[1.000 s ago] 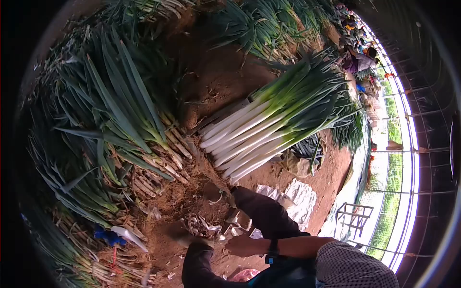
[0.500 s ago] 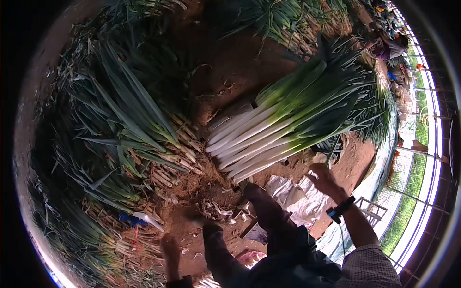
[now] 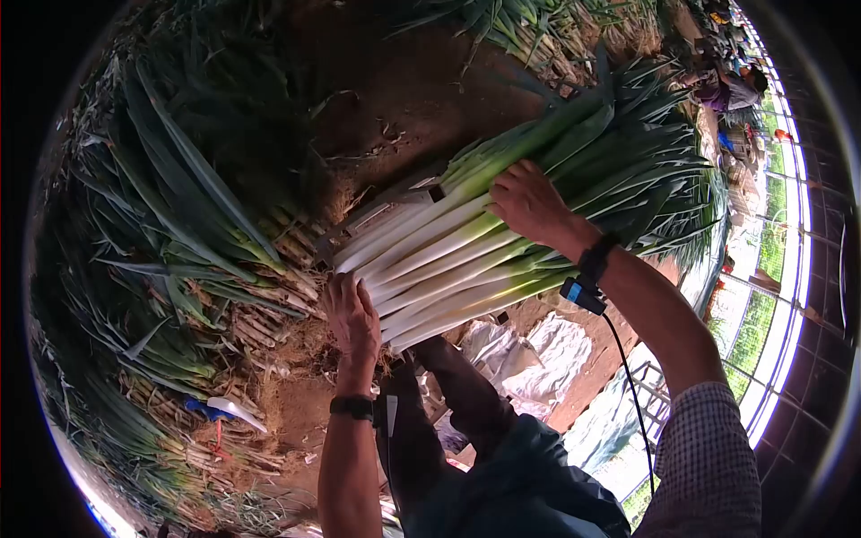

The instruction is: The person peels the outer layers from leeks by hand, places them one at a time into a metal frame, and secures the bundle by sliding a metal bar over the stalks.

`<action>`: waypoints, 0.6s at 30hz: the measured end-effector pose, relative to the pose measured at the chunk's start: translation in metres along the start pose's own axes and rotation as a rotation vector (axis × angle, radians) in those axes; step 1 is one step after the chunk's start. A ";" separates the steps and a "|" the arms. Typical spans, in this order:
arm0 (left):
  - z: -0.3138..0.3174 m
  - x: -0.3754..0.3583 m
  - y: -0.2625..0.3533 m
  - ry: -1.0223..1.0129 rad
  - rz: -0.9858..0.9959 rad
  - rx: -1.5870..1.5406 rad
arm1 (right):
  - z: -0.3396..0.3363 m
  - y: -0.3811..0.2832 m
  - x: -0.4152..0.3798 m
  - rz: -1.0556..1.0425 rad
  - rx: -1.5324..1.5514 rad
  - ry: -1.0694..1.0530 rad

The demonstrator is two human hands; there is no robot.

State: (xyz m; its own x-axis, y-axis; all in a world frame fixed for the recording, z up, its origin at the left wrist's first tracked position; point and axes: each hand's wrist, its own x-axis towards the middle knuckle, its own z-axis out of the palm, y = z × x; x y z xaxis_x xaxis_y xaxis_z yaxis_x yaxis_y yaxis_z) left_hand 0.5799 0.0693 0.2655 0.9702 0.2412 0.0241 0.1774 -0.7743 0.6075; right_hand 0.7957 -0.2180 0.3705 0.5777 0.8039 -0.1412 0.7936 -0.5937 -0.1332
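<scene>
the leeks (image 3: 439, 280) lie side by side in front of the person, on what looks like a low stand (image 3: 381, 213). the left hand (image 3: 352, 316) is at their white ends, fingers bent; the right hand (image 3: 529, 203) curls loosely over their tops where white turns green. whether either grips a stalk, i cannot tell. it would help to keep the ends flush with an even palm and go gently on the green, so nothing creases. left of the leeks is a rooty pile (image 3: 193, 309); a white sheet (image 3: 552, 354) lies to their near right. the right fingertips and most of the stand beneath the leeks are hidden.
</scene>
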 end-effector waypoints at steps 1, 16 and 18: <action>0.007 0.002 0.000 0.009 -0.002 0.030 | 0.005 0.004 -0.004 0.018 -0.007 0.020; 0.063 -0.018 -0.009 0.095 -0.120 0.160 | 0.044 -0.006 -0.031 0.143 -0.125 0.079; 0.060 -0.020 -0.003 0.115 -0.145 0.122 | 0.047 -0.003 -0.029 0.124 -0.144 0.101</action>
State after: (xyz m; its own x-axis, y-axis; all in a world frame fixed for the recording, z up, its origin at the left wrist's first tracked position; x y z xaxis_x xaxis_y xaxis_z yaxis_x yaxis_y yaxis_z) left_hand 0.5694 0.0317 0.2149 0.9090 0.4151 0.0378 0.3395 -0.7900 0.5105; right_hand 0.7672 -0.2413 0.3291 0.6828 0.7291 -0.0480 0.7304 -0.6826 0.0219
